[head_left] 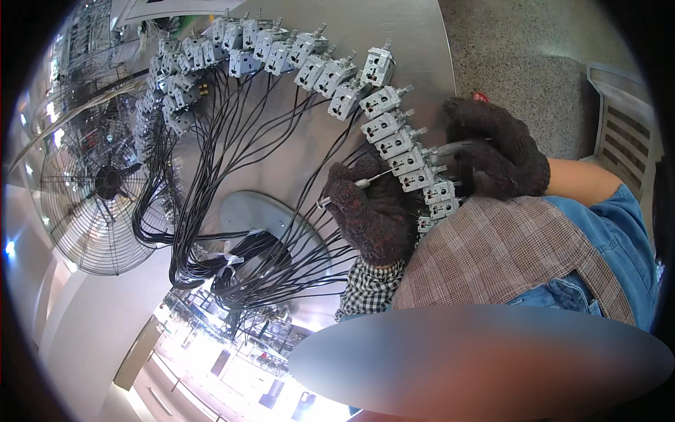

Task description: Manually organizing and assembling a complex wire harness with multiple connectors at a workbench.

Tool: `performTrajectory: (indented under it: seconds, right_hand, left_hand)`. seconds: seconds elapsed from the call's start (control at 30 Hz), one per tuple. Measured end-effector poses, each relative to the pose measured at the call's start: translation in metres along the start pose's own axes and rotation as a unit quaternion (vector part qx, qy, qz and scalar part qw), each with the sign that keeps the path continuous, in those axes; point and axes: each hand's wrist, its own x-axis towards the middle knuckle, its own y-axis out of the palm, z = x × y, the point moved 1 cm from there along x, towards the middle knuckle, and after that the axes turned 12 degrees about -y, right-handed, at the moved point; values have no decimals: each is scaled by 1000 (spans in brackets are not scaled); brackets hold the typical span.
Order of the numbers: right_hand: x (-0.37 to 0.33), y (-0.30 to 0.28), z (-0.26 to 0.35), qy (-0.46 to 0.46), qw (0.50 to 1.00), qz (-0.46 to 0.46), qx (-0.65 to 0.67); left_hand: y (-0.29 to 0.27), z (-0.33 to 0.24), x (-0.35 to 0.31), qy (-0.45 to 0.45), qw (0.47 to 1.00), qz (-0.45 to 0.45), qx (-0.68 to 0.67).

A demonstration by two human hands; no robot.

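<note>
Small grey metal boxes (pixel 380 68), each with a stub shaft and dark slots, form a long curved row along the table edge. My left hand (pixel 373 218), in a dark knitted glove, is closed around a slim pale rod (pixel 361 183), whose thin end points toward the boxes. My right hand (pixel 499 151), gloved the same way, curls just right of the row. A greyish piece (pixel 453 148) shows between its fingers, and a small red end (pixel 481 97) sticks out above; what this hand grips is mostly hidden. Black cables (pixel 211 183) run from the boxes.
The cables gather into a tied bundle (pixel 228 261) over an oval grey plate (pixel 246 207) on the metal table (pixel 408 28). At the left stands a wire-caged fan (pixel 105 225). A slatted chair (pixel 629 133) is at the right, on a speckled floor (pixel 513 49).
</note>
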Motion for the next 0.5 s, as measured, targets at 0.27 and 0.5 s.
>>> performTrajectory:
  seconds: [0.27,0.5]
  right_hand:
    - [-2,1,-3,-46,999,-16,13]
    - [0,0,-7,-162,979,18,-121]
  left_hand:
    - [-5,-1,3,-5,1000,2,24]
    - [-4,-1,6,-43,999,0,17]
